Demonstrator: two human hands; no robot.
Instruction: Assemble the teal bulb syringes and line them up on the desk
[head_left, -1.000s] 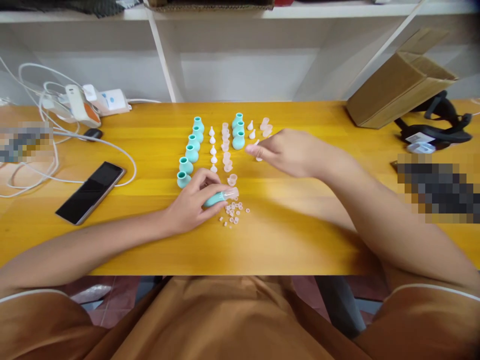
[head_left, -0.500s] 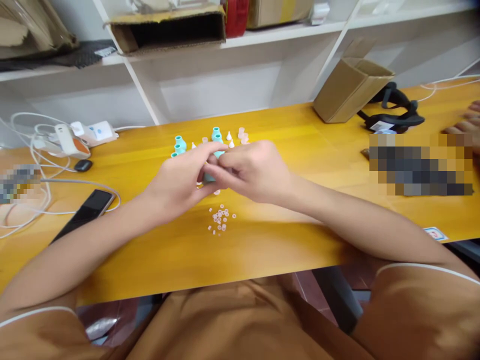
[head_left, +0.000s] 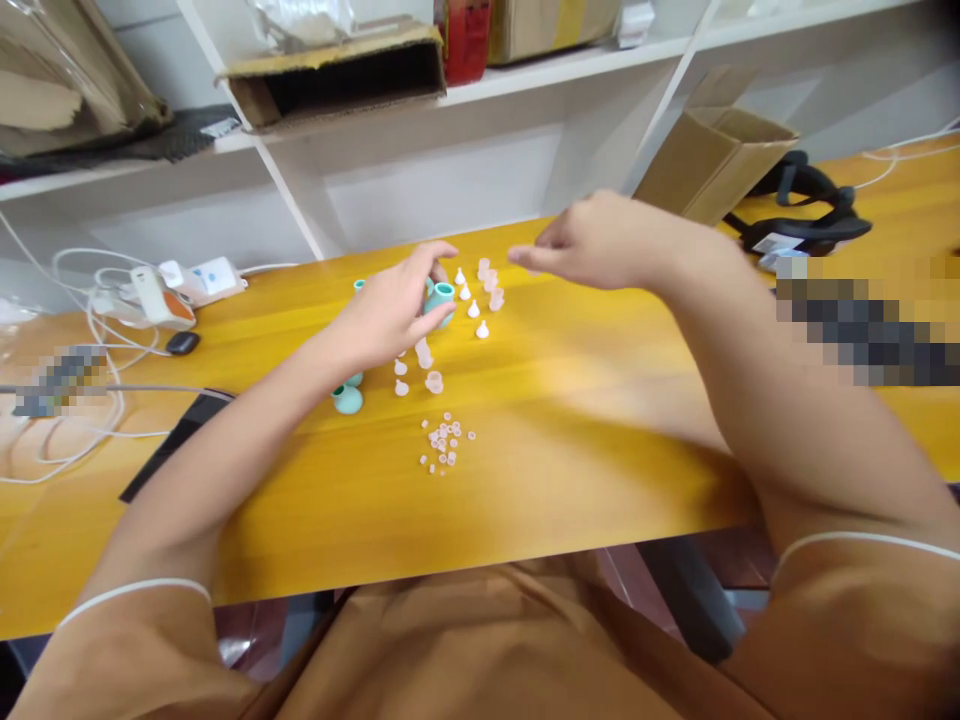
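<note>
Teal and rounded, a small soft rubber bulb with an open neck (head_left: 440,298) sits in the fingers of the left hand (head_left: 394,310), which are closed around its body at the far middle of the yellow wooden table (head_left: 600,400). The neck points up and to the right, which leaves the opening free. To its right the right hand (head_left: 592,240) hovers above the table with thumb and fingertips pinched together; whether they hold anything is too small to tell.

Just right of the bulb stand small white cone-shaped tips (head_left: 474,310) and clear pinkish caps (head_left: 491,290), sorted by kind. Nearer lie another teal bulb (head_left: 348,400), a clear cup (head_left: 433,381) and a loose heap of tiny pale rings (head_left: 444,445). A dark phone (head_left: 169,445) lies at the left, a cardboard box (head_left: 712,160) far right.
</note>
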